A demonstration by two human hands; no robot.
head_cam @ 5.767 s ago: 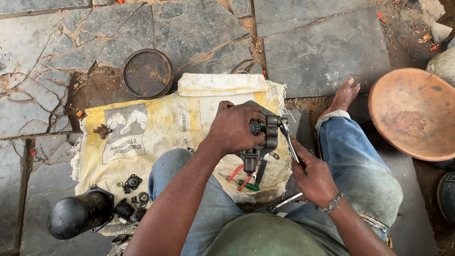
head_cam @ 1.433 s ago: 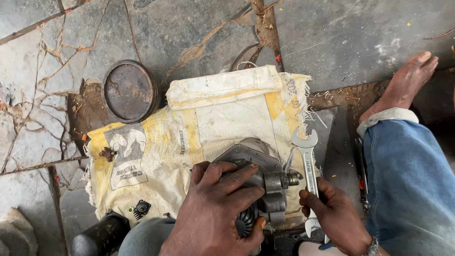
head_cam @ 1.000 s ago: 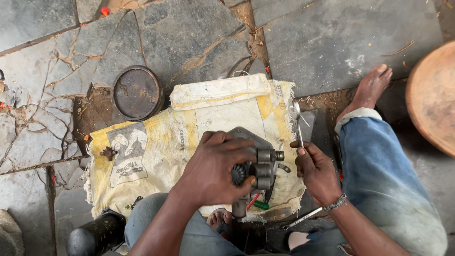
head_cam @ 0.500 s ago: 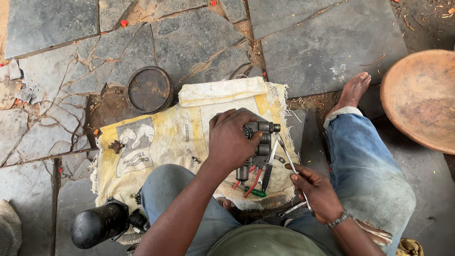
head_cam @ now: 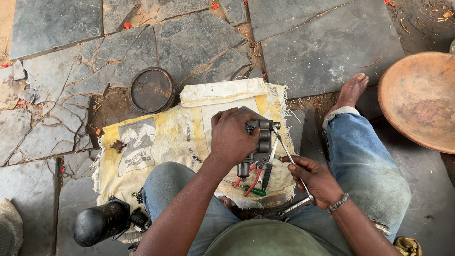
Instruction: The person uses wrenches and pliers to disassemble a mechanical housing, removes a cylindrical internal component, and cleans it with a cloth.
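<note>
Here, nearest first:

Black canister: a dark cylinder (head_cam: 100, 223) lies by the person's left knee at the sack's near corner; a shifting leg could set it rolling off the cloth.

Right hand: the right hand (head_cam: 316, 181) is closed round the lower shank of a spanner (head_cam: 290, 166), whose head sits on a fitting at the top right of the metal part. If the head is not seated square, it may slip off under load and the knuckles would likely meet the casting.

Left hand: the left hand (head_cam: 233, 137) is clamped over the grey metal part (head_cam: 259, 138), holding it upright above the sack between the knees. It has no vice, so a hard pull could twist it out of the palm.

Loose tools: red-handled pliers (head_cam: 256, 174) and a green-handled screwdriver (head_cam: 247, 188) lie directly beneath the part; a dropped casting would land on them.

Sack: the yellow-and-white woven sack (head_cam: 156, 142) carries a small dark fitting (head_cam: 116, 146) near its left edge, which could easily be lost in the cracked paving.

Rusty round lid: the lid (head_cam: 151, 90) rests on the stone beyond the sack, well apart.

Bare foot: the bare foot (head_cam: 353, 90) lies unprotected beside the work.
</note>
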